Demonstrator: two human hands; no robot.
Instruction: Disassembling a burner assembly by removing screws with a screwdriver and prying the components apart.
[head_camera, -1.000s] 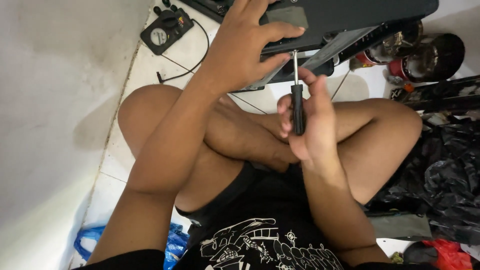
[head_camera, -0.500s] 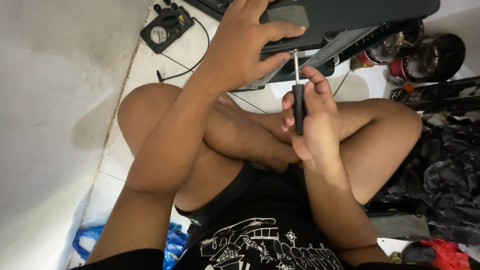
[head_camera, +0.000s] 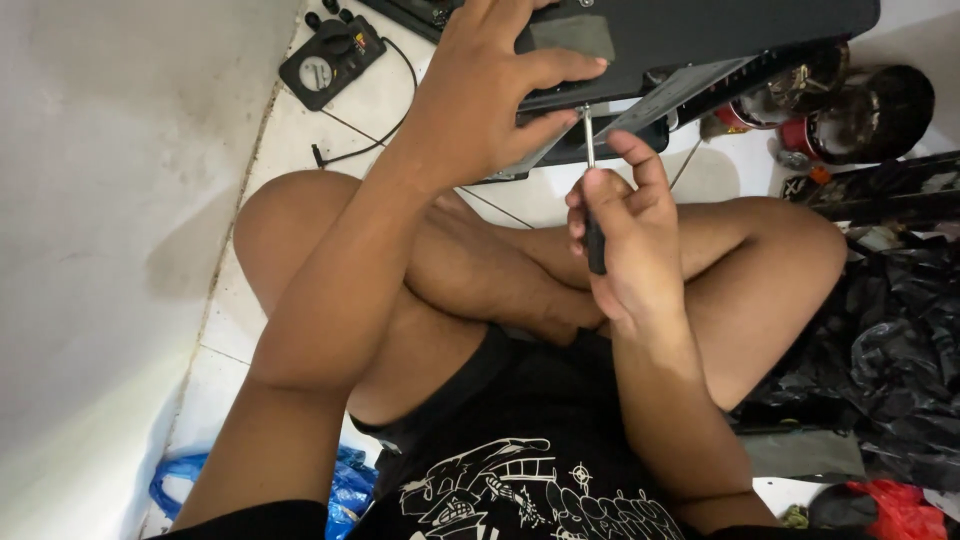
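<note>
I sit cross-legged on a white tiled floor. My left hand (head_camera: 490, 95) grips the near edge of a dark laptop (head_camera: 720, 30) that lies upside down at the top of the view, fingers spread over its base. My right hand (head_camera: 625, 245) is closed around the black handle of a screwdriver (head_camera: 592, 190). Its thin metal shaft points up, and the tip meets the laptop's near edge just below my left fingers.
A black multimeter (head_camera: 330, 58) with a trailing lead lies at the top left by the white wall. Cans and a dark pot (head_camera: 850, 105) stand at the top right. Crumpled black plastic (head_camera: 890, 350) lies right of my knee, and a blue bag (head_camera: 340, 485) at the bottom left.
My right hand has shifted slightly, its fingers turning on the screwdriver handle. My left hand stays on the laptop edge.
</note>
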